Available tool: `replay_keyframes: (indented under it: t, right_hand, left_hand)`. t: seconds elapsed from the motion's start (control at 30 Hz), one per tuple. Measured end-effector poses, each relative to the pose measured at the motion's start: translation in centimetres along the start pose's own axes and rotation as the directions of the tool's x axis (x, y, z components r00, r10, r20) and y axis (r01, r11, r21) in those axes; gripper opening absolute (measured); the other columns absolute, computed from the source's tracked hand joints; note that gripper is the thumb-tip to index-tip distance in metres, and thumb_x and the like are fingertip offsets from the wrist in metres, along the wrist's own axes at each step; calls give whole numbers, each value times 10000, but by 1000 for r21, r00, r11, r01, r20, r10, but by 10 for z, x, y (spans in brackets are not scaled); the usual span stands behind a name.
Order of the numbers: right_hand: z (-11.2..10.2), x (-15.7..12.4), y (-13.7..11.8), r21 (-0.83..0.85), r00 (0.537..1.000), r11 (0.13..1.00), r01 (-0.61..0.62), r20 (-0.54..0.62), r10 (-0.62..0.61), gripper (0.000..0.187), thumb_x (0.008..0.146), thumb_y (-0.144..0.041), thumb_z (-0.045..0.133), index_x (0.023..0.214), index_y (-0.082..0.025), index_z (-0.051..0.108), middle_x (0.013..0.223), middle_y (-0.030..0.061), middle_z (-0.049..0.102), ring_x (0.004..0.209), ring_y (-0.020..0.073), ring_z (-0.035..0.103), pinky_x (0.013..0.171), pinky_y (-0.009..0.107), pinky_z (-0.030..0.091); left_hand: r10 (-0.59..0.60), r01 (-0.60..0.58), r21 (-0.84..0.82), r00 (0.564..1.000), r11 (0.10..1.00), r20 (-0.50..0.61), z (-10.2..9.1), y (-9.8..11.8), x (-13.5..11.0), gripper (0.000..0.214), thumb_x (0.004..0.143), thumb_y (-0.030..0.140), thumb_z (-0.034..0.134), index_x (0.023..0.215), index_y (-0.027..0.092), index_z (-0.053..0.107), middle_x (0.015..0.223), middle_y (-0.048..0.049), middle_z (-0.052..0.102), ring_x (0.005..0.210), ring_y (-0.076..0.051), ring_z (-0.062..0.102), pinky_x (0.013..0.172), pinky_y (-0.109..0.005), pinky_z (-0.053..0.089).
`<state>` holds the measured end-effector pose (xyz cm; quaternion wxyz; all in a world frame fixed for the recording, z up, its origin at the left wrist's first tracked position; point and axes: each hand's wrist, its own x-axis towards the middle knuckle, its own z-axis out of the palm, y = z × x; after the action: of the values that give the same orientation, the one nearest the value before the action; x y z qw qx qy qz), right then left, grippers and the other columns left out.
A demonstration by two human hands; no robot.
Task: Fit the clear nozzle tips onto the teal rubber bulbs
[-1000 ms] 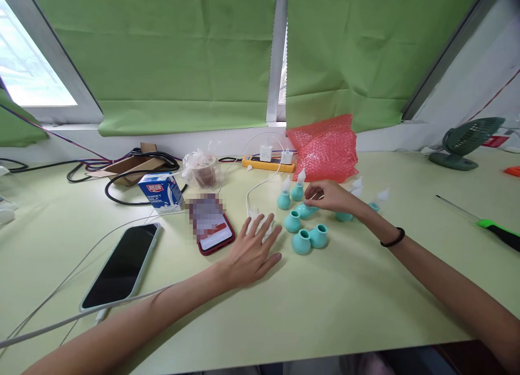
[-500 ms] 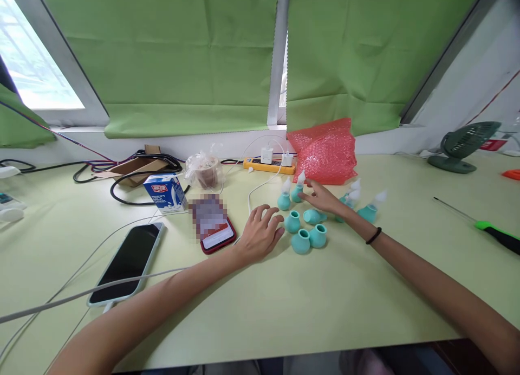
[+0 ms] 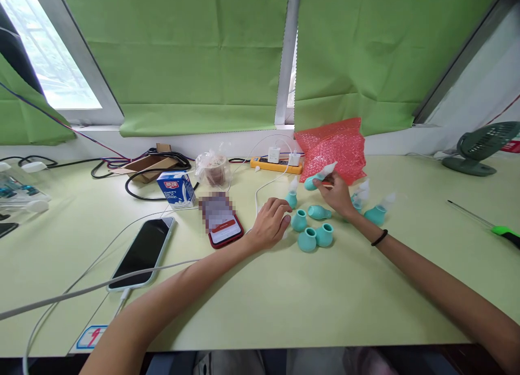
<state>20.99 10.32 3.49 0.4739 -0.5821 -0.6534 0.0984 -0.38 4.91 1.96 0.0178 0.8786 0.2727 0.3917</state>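
My right hand (image 3: 338,193) pinches a teal bulb syringe (image 3: 312,183) with a translucent white tip, tilted in the air with the tip to the upper right. My left hand (image 3: 270,223) rests on the table, fingers loosely bent and holding nothing. Close to its fingertips stands another tipped bulb syringe (image 3: 291,197). Right of that hand are teal bulbs without tips: an upright bulb (image 3: 299,221), a bulb lying on its side (image 3: 319,212) and two touching bulbs (image 3: 307,240) nearer me. Beyond my right wrist sit more tipped bulbs (image 3: 376,214), partly hidden by the arm.
Behind the bulbs lie a red bubble-wrap bag (image 3: 335,150) and a yellow power strip (image 3: 264,165). To the left are a red-cased phone (image 3: 226,230), a milk carton (image 3: 176,189), a larger phone (image 3: 142,253) and cables. A screwdriver (image 3: 500,230) and a green fan (image 3: 471,153) are at right.
My right hand has picked up a tipped bulb syringe from the back of the group and tilted it. The left hand has barely moved. The view has shifted slightly left.
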Motion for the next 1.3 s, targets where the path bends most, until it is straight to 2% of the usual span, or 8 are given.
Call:
replay_keyframes:
  t: [0.17, 0.37, 0.43, 0.57, 0.77, 1.0, 1.1, 1.3]
  right_hand:
    - [-28, -27, -58, 270, 950, 924, 270, -231, -210, 273, 734, -358, 485, 923, -228, 339, 1002, 81, 540, 952, 209, 530, 771, 353, 456]
    - [-39, -116, -101, 260, 849, 869, 421, 223, -479, 228, 721, -232, 518, 923, -226, 410, 809, 40, 579, 726, 178, 566, 648, 307, 463]
    - [-32, -140, -98, 220, 787, 884, 412, 403, -467, 250, 728, -229, 501, 964, -211, 422, 844, 46, 581, 755, 173, 556, 673, 291, 455]
    - [-17, -154, -86, 172, 781, 962, 213, 561, -273, 165, 793, -269, 422, 939, -199, 454, 821, 23, 572, 736, 149, 534, 640, 259, 446]
    - [-9, -147, -79, 173, 793, 984, 47, 592, -142, 192, 784, -364, 443, 853, -189, 480, 745, 4, 537, 678, 133, 507, 601, 234, 440]
    - [-10, -151, -77, 155, 780, 986, 60, 610, -143, 215, 769, -385, 456, 861, -195, 497, 694, 4, 554, 656, 137, 522, 619, 246, 449]
    - [-16, -153, -79, 193, 751, 958, 211, 595, -285, 225, 730, -333, 507, 905, -192, 499, 829, 31, 596, 760, 153, 543, 718, 264, 436]
    - [-21, -155, -84, 223, 710, 927, 302, 597, -375, 216, 710, -275, 521, 901, -176, 502, 799, 27, 615, 708, 132, 559, 707, 236, 435]
  left_hand:
    - [-83, 53, -211, 987, 976, -139, -17, 33, -15, 152, 832, 226, 279, 914, 164, 392, 1006, -107, 432, 941, -199, 386, 822, -383, 345]
    - [-485, 358, -612, 873, 705, -48, -29, 76, -53, 210, 844, 330, 240, 934, 181, 357, 898, -72, 412, 833, -172, 403, 743, -321, 373]
    - [-450, 320, -640, 892, 699, -46, -30, 75, -60, 284, 813, 416, 270, 911, 174, 379, 850, -59, 417, 790, -173, 404, 709, -311, 368]
    - [-442, 391, -602, 895, 696, 70, -34, 63, -59, 317, 807, 422, 273, 813, 155, 444, 719, -22, 441, 656, -136, 399, 601, -258, 334]
    - [-543, 635, -353, 772, 687, 331, -29, 45, -45, 458, 807, 429, 327, 446, 155, 262, 455, 53, 195, 453, -68, 183, 449, -229, 169]
    - [-565, 788, -552, 595, 271, 572, -30, 36, -40, 510, 793, 472, 298, 385, 167, 285, 347, 61, 229, 365, -54, 193, 402, -227, 147]
    - [-662, 741, -653, 571, 160, 486, -31, 34, -39, 487, 803, 470, 279, 419, 171, 274, 354, 69, 213, 363, -55, 183, 394, -215, 150]
    - [-755, 629, -622, 649, 466, 91, -24, 25, -44, 175, 751, 341, 478, 805, 194, 399, 511, 87, 314, 452, -58, 298, 434, -160, 222]
